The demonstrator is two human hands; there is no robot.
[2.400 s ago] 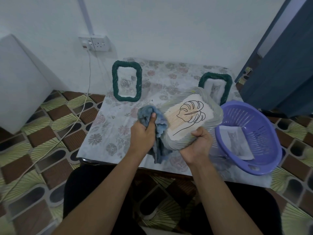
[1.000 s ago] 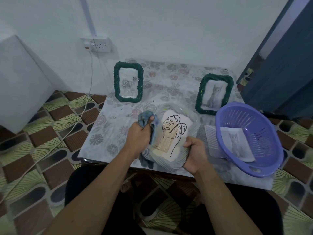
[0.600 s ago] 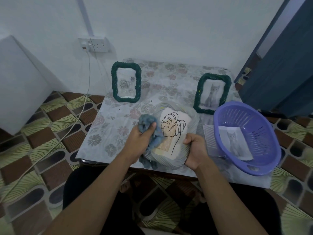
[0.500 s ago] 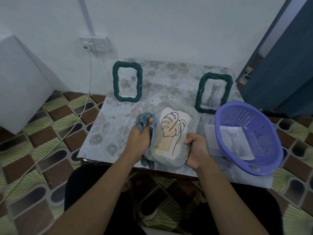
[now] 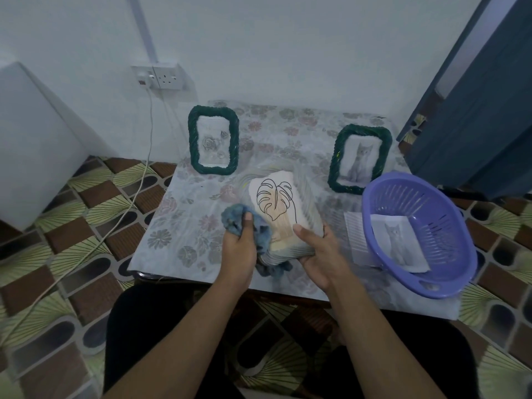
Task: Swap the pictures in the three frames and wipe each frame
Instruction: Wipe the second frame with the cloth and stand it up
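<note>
Mid-wipe at the worktop's point(image 5: 184, 226) front edge: left hand point(image 5: 239, 246) clutches cloth point(image 5: 233, 218), right hand point(image 5: 319, 254) grips frame point(image 5: 309, 208); probably turn it next.

**Table, floral cloth: what stood on it**

Low table point(image 5: 184, 234) was covered with a floral cloth point(image 5: 288, 122). One green frame point(image 5: 213, 144) stood upright near the far left corner, a second green frame point(image 5: 359, 159) near the far right. A purple basket point(image 5: 440, 220) sat at the near right corner. A ridged white sheet point(image 5: 355, 237) lay flat against the basket's left side.
</note>
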